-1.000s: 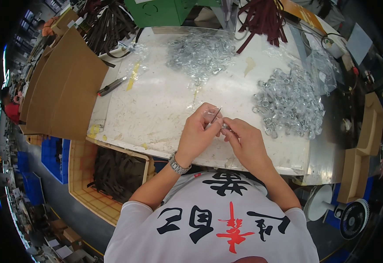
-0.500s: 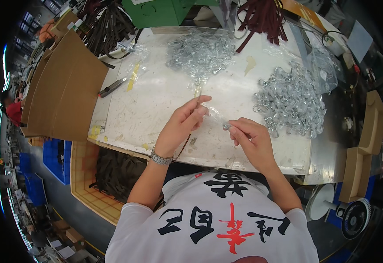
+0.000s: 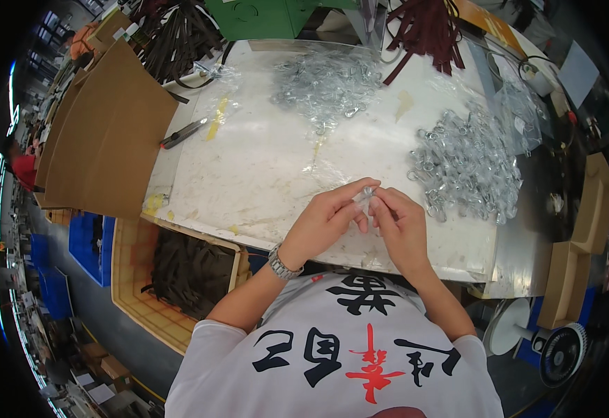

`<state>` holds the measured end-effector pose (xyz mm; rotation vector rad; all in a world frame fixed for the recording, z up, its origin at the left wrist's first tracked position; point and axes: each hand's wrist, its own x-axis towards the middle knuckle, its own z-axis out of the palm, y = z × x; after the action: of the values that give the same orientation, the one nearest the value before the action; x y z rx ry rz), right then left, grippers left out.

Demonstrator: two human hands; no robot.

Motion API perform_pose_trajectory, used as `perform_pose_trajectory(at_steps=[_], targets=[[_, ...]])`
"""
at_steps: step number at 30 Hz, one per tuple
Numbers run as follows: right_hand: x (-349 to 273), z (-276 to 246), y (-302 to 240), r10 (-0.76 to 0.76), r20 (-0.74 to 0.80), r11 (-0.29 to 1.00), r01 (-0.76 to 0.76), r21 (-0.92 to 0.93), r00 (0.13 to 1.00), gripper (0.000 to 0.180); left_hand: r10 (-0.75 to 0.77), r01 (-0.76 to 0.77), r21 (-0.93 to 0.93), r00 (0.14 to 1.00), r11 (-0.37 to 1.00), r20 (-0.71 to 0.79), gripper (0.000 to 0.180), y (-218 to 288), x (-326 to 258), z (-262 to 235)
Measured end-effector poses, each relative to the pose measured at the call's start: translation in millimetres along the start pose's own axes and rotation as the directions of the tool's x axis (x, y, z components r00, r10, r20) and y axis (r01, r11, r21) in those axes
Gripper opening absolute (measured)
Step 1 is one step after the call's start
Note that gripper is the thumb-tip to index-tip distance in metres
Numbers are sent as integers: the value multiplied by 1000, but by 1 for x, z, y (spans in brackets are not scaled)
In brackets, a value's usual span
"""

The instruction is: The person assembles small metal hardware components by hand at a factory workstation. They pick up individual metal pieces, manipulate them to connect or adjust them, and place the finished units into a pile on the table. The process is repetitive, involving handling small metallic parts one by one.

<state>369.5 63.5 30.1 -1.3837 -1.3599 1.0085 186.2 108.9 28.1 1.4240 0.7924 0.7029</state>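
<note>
L hand (image 3: 327, 217) & R hand (image 3: 403, 224) now tog., vs. apart 0.5 s ago. White table (image 3: 249, 167) underneath; on it, big pile of clear-wrapped metal hooks (image 3: 468, 167) just R of R hand, smaller pile (image 3: 329, 87) farther fwd. Both hands' fingers narrow, pinching small shiny pc in clear film (image 3: 368, 192) betw. them, above table's near part.

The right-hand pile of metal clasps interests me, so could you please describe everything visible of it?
The right-hand pile of metal clasps is a loose heap of many small silvery pieces, some with rings, amid clear, shiny plastic. It lies on the white tabletop, beyond and right of the right hand, which appears not to touch it.
</note>
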Motion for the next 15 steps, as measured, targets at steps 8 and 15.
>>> perform_pose_trajectory(at_steps=[8, 15], targets=[[11, -10, 3, 85, -76, 993, -79, 89, 993, 23, 121, -94, 388, 992, 917, -45, 37, 2, 22, -5], [32, -128, 6, -398, -318, 691, 53, -720, 860, 34, 492, -146, 824, 852, 547, -176, 26, -9, 88, -82]])
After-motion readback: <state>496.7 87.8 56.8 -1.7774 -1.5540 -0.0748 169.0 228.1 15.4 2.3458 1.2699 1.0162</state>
